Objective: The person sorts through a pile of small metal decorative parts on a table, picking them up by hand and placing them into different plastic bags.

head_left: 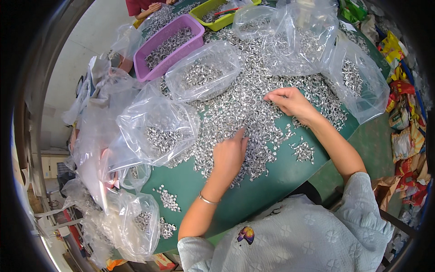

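A wide heap of small silver metal rings [253, 97] covers the middle of the green table [253, 190]. My left hand [229, 154] lies palm down on the near edge of the heap, fingers stretched into the rings. My right hand [290, 102] rests further in, its fingertips pinched together on the rings; whether it holds one I cannot tell. A thin bangle sits on my left wrist.
Clear plastic bags of rings stand around the heap [158, 129], [201, 72], [358, 81]. A purple tray [147, 56] and a yellow-green tray [204, 11] hold more rings at the back. Another person's hand [154, 8] reaches in at the top. Small ring piles [167, 199] lie near left.
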Action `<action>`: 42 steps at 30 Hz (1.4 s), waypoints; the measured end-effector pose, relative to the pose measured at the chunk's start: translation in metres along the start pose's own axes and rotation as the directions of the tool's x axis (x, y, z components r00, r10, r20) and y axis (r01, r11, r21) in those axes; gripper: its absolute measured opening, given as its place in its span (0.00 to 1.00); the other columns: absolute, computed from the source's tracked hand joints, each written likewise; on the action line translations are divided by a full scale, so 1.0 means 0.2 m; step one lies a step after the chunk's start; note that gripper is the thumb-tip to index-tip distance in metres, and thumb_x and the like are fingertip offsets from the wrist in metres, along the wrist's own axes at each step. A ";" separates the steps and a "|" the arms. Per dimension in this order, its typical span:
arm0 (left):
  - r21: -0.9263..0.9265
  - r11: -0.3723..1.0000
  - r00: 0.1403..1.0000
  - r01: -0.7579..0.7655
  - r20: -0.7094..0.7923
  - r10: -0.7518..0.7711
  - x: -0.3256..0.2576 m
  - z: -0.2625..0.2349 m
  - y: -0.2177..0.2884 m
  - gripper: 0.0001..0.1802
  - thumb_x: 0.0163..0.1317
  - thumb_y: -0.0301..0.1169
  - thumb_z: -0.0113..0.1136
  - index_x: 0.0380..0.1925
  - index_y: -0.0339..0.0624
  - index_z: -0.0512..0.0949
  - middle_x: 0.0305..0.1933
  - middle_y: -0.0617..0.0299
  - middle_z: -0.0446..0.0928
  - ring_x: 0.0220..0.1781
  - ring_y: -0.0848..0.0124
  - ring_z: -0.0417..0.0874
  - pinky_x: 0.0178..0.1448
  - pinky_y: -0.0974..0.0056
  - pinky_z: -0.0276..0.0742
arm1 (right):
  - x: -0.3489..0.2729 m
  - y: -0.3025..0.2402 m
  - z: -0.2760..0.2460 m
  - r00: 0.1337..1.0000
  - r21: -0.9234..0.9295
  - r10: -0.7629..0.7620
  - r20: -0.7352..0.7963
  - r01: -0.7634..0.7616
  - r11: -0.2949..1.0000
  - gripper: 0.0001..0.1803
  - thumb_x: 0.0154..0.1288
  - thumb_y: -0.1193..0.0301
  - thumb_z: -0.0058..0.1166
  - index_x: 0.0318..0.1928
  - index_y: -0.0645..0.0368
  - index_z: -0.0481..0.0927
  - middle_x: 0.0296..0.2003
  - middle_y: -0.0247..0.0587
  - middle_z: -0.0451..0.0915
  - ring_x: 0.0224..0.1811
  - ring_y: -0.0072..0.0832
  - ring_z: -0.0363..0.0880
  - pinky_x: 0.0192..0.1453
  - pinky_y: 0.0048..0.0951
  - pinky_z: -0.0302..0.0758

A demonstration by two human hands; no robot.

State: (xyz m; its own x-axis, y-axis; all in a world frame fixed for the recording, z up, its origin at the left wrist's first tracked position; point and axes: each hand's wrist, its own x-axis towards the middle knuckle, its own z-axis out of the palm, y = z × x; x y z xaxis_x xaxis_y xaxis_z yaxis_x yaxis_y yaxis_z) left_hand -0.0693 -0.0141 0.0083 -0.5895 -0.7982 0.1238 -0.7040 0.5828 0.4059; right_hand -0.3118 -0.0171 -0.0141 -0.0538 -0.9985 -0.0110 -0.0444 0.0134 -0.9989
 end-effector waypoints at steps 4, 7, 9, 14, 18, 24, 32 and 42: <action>-0.059 0.998 0.999 -0.029 0.033 0.031 -0.08 0.00 0.03 0.13 0.56 0.31 0.58 0.42 0.43 0.78 0.12 0.52 0.72 0.15 0.55 0.75 0.22 0.58 0.70 | 0.15 -0.04 0.14 0.943 -0.740 -0.331 -0.032 0.200 0.642 0.11 0.59 0.64 0.53 0.34 0.57 0.81 0.27 0.47 0.80 0.28 0.44 0.79 0.34 0.39 0.75; -0.076 0.997 1.000 -0.018 0.015 0.019 -0.07 -0.01 0.03 0.12 0.58 0.30 0.56 0.42 0.42 0.78 0.12 0.51 0.72 0.15 0.55 0.75 0.22 0.57 0.70 | 0.18 -0.03 0.21 0.943 -0.906 -0.253 0.216 0.291 0.309 0.12 0.62 0.61 0.48 0.33 0.56 0.77 0.21 0.46 0.78 0.25 0.43 0.79 0.28 0.42 0.74; -0.084 0.995 0.997 0.056 -0.053 -0.061 -0.03 -0.03 -0.01 0.12 0.58 0.31 0.56 0.42 0.42 0.77 0.12 0.51 0.72 0.15 0.55 0.75 0.22 0.57 0.70 | 0.12 -0.08 0.26 0.919 -0.876 -0.272 0.284 0.365 0.316 0.11 0.62 0.63 0.48 0.35 0.56 0.76 0.23 0.44 0.78 0.24 0.42 0.79 0.27 0.42 0.74; 0.084 0.984 0.987 0.156 -0.059 -0.151 0.14 0.02 -0.15 0.20 0.57 0.39 0.58 0.45 0.38 0.75 0.17 0.46 0.75 0.20 0.50 0.78 0.25 0.54 0.73 | -0.03 -0.09 0.28 0.906 -0.840 -0.235 0.351 0.416 0.348 0.11 0.61 0.63 0.50 0.42 0.54 0.76 0.24 0.42 0.78 0.22 0.41 0.77 0.22 0.40 0.72; 0.079 0.986 0.989 0.149 0.003 -0.150 0.10 0.00 -0.10 0.22 0.55 0.41 0.60 0.44 0.37 0.76 0.17 0.45 0.75 0.21 0.50 0.78 0.26 0.53 0.75 | -0.02 -0.08 0.21 0.926 -0.845 -0.313 0.209 0.333 0.419 0.10 0.62 0.63 0.48 0.34 0.56 0.74 0.21 0.43 0.78 0.21 0.43 0.78 0.22 0.42 0.71; 0.149 0.979 0.990 0.140 -0.007 -0.141 0.04 0.00 -0.05 0.20 0.55 0.40 0.60 0.44 0.39 0.77 0.15 0.48 0.75 0.18 0.52 0.78 0.24 0.54 0.74 | -0.03 -0.07 0.22 0.942 -0.926 -0.185 0.280 0.316 0.207 0.17 0.61 0.59 0.50 0.27 0.61 0.75 0.16 0.45 0.76 0.18 0.40 0.78 0.20 0.37 0.72; 0.103 0.993 0.998 0.065 -0.017 -0.064 -0.03 -0.04 -0.07 0.13 0.55 0.36 0.59 0.37 0.42 0.80 0.15 0.50 0.75 0.16 0.53 0.77 0.23 0.56 0.73 | -0.08 -0.08 0.30 0.926 -0.868 -0.235 0.297 0.364 0.337 0.16 0.60 0.62 0.51 0.31 0.65 0.74 0.18 0.46 0.77 0.19 0.40 0.78 0.21 0.38 0.73; 0.040 0.996 0.996 0.086 0.023 -0.087 -0.19 -0.06 -0.04 0.10 0.57 0.32 0.57 0.38 0.43 0.80 0.14 0.49 0.73 0.15 0.54 0.76 0.23 0.55 0.71 | -0.25 -0.08 0.38 0.894 -0.795 -0.225 0.386 0.447 0.411 0.20 0.60 0.64 0.52 0.49 0.65 0.73 0.19 0.42 0.77 0.17 0.39 0.76 0.20 0.38 0.70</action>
State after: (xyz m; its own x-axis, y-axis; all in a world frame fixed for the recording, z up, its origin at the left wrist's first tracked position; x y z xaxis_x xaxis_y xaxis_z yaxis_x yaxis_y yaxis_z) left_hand -0.0365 0.0093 0.0104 -0.5353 -0.8420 0.0672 -0.7673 0.5180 0.3780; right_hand -0.2329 0.0285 -0.0011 0.3474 -0.9166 0.1979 -0.8349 -0.3984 -0.3799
